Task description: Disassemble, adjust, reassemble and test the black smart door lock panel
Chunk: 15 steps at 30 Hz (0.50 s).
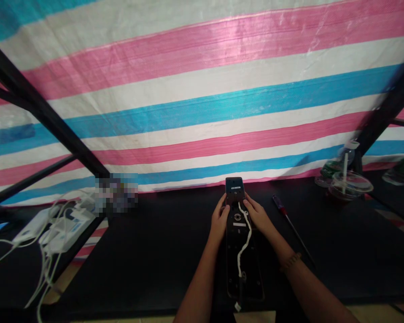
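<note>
A long black panel-like device lies lengthwise in front of me on the black table, its back side facing up. Along it runs a white wrapped cable, ending in a small white connector past the device's near end. My left hand grips the left edge of its far half, thumb on top. On the opposite edge, my right hand holds it the same way, close to where the cable leaves the device. To the right of my right hand rests a screwdriver with a dark red and purple handle.
At the back right stand a clear plastic cup with a straw and a plastic bottle. White power strips and cables crowd the left side. Dark metal bars frame a striped tarp behind the table.
</note>
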Available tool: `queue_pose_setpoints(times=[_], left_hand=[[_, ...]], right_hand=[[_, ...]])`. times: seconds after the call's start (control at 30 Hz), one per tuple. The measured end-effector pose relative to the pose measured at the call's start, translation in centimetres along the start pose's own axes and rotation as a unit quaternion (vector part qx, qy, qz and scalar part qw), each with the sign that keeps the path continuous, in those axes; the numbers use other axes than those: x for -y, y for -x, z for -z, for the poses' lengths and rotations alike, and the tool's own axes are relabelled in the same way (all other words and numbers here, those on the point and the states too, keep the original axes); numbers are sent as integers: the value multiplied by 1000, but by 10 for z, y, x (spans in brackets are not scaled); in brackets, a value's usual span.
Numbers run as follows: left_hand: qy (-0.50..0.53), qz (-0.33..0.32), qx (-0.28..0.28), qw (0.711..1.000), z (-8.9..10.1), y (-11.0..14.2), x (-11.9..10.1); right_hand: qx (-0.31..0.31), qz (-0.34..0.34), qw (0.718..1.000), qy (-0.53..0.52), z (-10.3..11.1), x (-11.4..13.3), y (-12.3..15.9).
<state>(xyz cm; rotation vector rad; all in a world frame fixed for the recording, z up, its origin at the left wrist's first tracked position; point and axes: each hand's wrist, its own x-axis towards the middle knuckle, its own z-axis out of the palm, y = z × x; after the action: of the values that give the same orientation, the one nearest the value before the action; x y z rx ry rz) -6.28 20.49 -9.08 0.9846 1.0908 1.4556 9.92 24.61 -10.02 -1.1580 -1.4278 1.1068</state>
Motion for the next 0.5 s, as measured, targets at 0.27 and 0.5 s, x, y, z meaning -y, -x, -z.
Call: queue_pose_setpoints(times=[0.27, 0.5], left_hand=[[-41, -37, -15, 998, -1, 0, -4], [-35, -30, -5, 999, 0, 0, -3]], right_hand=[[-5, -1, 999, -42, 0, -4, 1], [4, -10, 999, -49, 0, -1, 1]])
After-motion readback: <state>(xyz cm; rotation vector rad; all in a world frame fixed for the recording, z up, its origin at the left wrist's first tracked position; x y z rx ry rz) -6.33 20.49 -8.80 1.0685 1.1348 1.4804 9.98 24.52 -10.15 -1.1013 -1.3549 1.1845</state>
